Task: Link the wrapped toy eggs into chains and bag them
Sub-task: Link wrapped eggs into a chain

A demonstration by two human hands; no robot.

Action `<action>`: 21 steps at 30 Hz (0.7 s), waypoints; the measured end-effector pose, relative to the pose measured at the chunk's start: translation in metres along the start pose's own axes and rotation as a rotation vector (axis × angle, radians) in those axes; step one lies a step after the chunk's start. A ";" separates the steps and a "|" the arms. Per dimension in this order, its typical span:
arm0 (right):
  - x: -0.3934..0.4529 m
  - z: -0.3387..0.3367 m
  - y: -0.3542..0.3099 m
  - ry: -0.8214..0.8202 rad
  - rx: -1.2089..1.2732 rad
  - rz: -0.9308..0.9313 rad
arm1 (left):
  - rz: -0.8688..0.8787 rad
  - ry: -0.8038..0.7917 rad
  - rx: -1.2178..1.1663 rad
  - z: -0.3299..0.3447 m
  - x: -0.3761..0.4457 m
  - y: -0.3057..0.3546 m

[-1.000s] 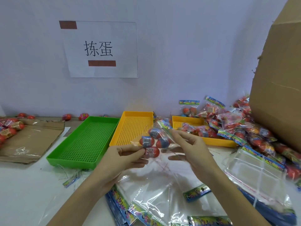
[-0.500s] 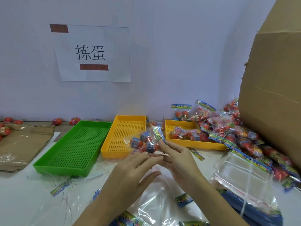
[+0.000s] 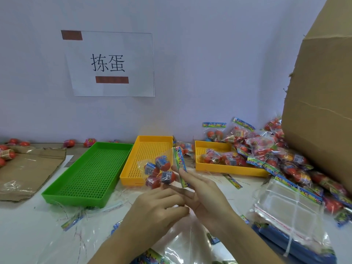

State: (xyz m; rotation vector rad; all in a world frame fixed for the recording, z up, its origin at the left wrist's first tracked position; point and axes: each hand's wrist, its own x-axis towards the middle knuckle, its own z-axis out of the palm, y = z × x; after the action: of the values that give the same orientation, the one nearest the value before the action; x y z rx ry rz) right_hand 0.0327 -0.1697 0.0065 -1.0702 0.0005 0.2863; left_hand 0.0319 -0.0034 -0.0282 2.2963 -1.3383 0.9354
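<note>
Clear plastic bag [image 3: 159,171] holding four red-and-blue wrapped toy eggs is held up in front of the middle yellow perforated tray [image 3: 150,149], its colourful printed header strip [image 3: 180,165] pinched by the right hand [image 3: 203,195]. The left hand [image 3: 158,208] curls beneath (whether it grips film I cannot tell). To seal well, press along the header evenly, keeping the eggs low, then set the bag with the finished packs [image 3: 266,153].

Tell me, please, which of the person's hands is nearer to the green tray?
Left. The left hand is just right of the green tray, near its front corner; the right hand lies farther right, holding the bag of toy eggs.
</note>
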 end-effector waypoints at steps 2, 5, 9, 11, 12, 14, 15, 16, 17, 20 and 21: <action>0.002 -0.003 -0.005 0.033 0.012 -0.072 | -0.039 -0.068 -0.062 -0.001 -0.002 -0.006; 0.005 -0.012 -0.022 0.160 -0.082 -0.260 | -0.173 -0.133 -0.123 -0.004 -0.010 -0.022; 0.013 -0.036 -0.049 0.405 -0.144 -0.395 | -0.360 -0.224 -0.100 -0.016 -0.024 -0.043; 0.018 -0.048 -0.061 0.501 -0.202 -0.408 | -0.423 -0.289 -0.023 -0.019 -0.029 -0.047; 0.021 -0.055 -0.068 0.539 -0.230 -0.408 | -0.461 -0.295 0.014 -0.020 -0.028 -0.047; 0.029 -0.068 -0.082 0.593 -0.274 -0.403 | -0.499 -0.225 0.068 -0.026 -0.020 -0.044; 0.033 -0.074 -0.090 0.613 -0.285 -0.400 | -0.488 -0.139 0.094 -0.029 -0.016 -0.044; 0.039 -0.081 -0.098 0.634 -0.282 -0.399 | -0.489 -0.059 0.133 -0.031 -0.014 -0.043; 0.044 -0.088 -0.106 0.653 -0.269 -0.402 | -0.503 -0.011 0.146 -0.033 -0.013 -0.044; 0.059 -0.109 -0.128 0.731 -0.209 -0.417 | -0.676 -0.060 0.065 -0.038 -0.015 -0.049; 0.062 -0.115 -0.134 0.761 -0.195 -0.427 | -0.687 -0.070 0.043 -0.038 -0.017 -0.050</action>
State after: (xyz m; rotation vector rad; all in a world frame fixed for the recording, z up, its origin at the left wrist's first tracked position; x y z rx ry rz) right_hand 0.1395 -0.3142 0.0583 -1.2875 0.4269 -0.5252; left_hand 0.0546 0.0549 -0.0093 2.5573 -0.4655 0.6499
